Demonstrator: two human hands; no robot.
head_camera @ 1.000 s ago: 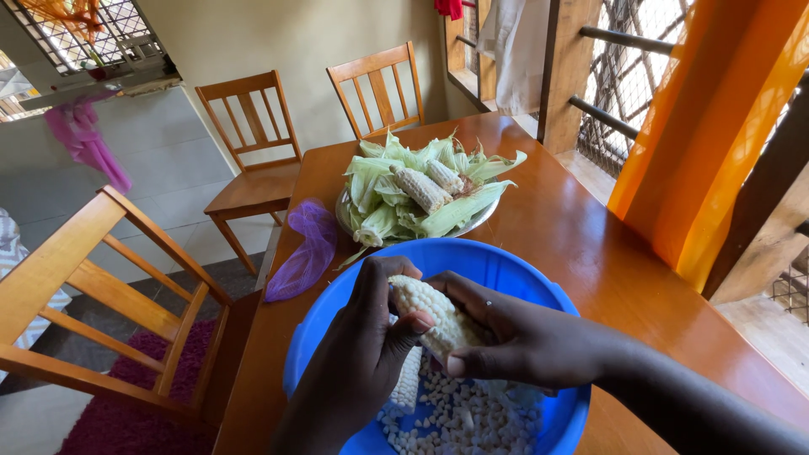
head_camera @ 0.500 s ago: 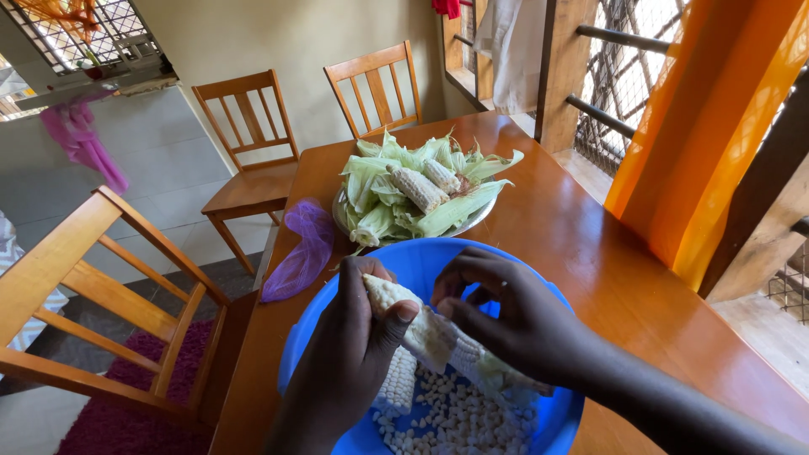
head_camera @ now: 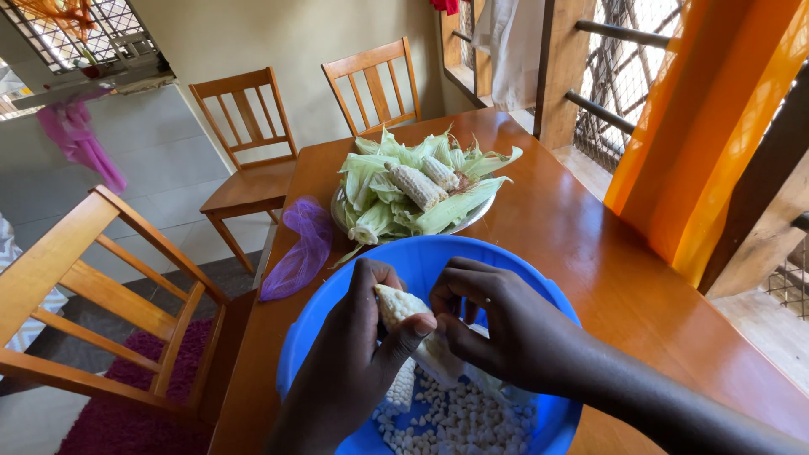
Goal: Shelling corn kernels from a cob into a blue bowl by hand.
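We see the left hand (head_camera: 354, 371) and right hand (head_camera: 506, 333) meet over the blue bowl (head_camera: 337, 324) at 6 o'clock on the bench (head_camera: 590, 244). Both sets of fingers are closed on one pale cob (head_camera: 413, 324), its tip pointing to 10 o'clock, the left thumb pressed across it. Loose kernels (head_camera: 459, 421) and a second cob (head_camera: 402, 389) lie in the bowl beneath. At 12 o'clock from the bowl sits a plate of husks (head_camera: 413, 198); a purple net bag (head_camera: 299, 248) lies at 10 o'clock, near the bench edge.
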